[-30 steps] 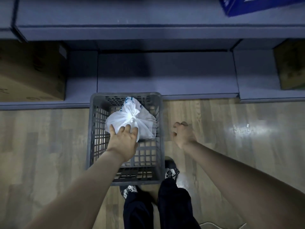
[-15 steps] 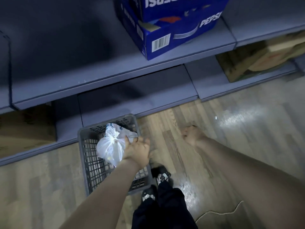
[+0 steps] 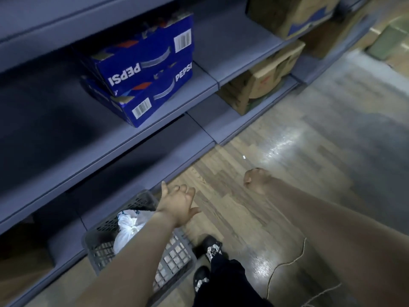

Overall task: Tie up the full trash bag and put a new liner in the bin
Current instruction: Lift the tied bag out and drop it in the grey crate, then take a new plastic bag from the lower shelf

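Observation:
A white trash bag (image 3: 128, 229), knotted at the top, sits inside a grey slatted plastic bin (image 3: 174, 258) on the wooden floor at the lower left. My left hand (image 3: 179, 201) hovers above the bin's far right corner, fingers spread and relaxed, holding nothing and apart from the bag. My left forearm covers part of the bag and bin. My right hand (image 3: 256, 179) is out over the bare floor to the right, fingers curled into a loose fist with nothing visible in it.
Grey-blue shelving (image 3: 124, 147) runs along the left and back. Two stacked blue Pepsi boxes (image 3: 141, 76) sit on a shelf, cardboard boxes (image 3: 261, 80) further right. My shoes (image 3: 210, 251) stand beside the bin. A thin cord (image 3: 285, 267) lies on the floor at lower right.
My left hand has let go of the bag and lifted up and right, off the bin. The view has swung up and right, showing more shelves. The right hand stays curled.

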Demonstrator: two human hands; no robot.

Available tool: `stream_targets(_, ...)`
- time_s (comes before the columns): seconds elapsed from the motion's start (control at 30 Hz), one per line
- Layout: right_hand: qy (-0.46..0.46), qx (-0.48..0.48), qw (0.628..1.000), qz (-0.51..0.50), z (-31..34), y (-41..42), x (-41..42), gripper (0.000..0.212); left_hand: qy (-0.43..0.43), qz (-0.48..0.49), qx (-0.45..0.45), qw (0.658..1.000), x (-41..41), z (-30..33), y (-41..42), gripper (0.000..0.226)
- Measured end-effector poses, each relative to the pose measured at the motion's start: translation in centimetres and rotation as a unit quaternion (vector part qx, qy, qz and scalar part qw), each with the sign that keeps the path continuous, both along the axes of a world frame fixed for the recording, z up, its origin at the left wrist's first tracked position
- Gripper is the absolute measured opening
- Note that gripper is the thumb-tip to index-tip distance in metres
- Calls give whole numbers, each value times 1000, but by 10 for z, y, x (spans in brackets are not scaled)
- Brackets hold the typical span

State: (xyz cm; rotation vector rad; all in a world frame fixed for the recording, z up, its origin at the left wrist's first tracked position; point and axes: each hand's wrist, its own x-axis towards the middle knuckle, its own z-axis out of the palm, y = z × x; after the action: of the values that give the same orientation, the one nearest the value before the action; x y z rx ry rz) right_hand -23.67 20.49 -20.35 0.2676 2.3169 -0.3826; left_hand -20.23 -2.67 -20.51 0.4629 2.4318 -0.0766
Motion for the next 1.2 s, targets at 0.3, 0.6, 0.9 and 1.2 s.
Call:
stream_targets(0.3,-12,-46,996,-76,75,64,26,35,49,-121,-14,991,-18,69,64,66)
stream_targets(0.6,60,-23,979,-195,138,165,72,37,89,-232,-24,968,-31,127,169,70)
stream_targets(0.9,120,15,950,-286,173,288,116,37,114,-315,-7,942,-43,171,305,71)
stream_targets(1.2,183,44,923,-336,188,403,147,39,122,-368,41,921,-33,199,455,70)
